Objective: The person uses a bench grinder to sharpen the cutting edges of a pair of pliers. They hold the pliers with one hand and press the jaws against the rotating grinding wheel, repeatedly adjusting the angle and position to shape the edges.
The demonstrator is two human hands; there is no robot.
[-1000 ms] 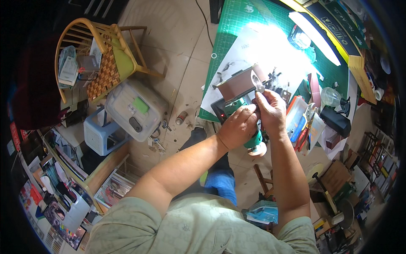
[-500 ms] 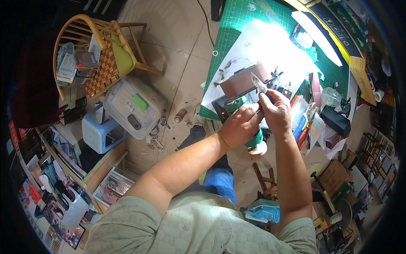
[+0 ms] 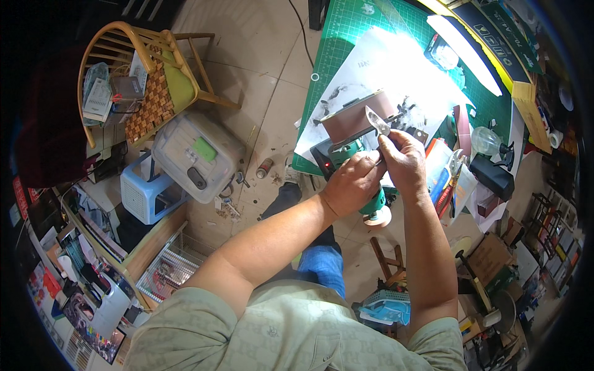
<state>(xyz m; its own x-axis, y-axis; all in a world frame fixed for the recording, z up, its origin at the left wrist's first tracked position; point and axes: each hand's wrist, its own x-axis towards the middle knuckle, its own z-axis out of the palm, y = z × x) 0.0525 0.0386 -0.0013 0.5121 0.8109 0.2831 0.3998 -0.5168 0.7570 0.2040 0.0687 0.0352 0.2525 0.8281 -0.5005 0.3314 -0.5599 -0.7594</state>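
Note:
A small knife blade [image 3: 377,121] points up and away to the left, its pale metal catching the lamp light. My right hand [image 3: 403,162] pinches it near its base. The fingers of my left hand [image 3: 352,185] are closed at its rear end, against the right hand; the grip there is mostly hidden. Just beyond and below the hands stands a green belt sander [image 3: 348,150] with a brown abrasive belt [image 3: 352,117] and a round disc [image 3: 378,217] at its near end. The blade appears close to the belt; I cannot tell whether they touch.
The sander stands by white paper [image 3: 337,99] marked with dark dust on a green cutting mat [image 3: 334,43]. Right of my hands lie pliers [image 3: 447,191], a spray bottle [image 3: 487,142] and a black box [image 3: 492,175]. A bright lamp [image 3: 464,55] glares above. A chair [image 3: 179,80] stands left.
The blade has turned slightly, showing more of its flat face, and its tip has shifted a little left. Both hands keep their hold in nearly the same place.

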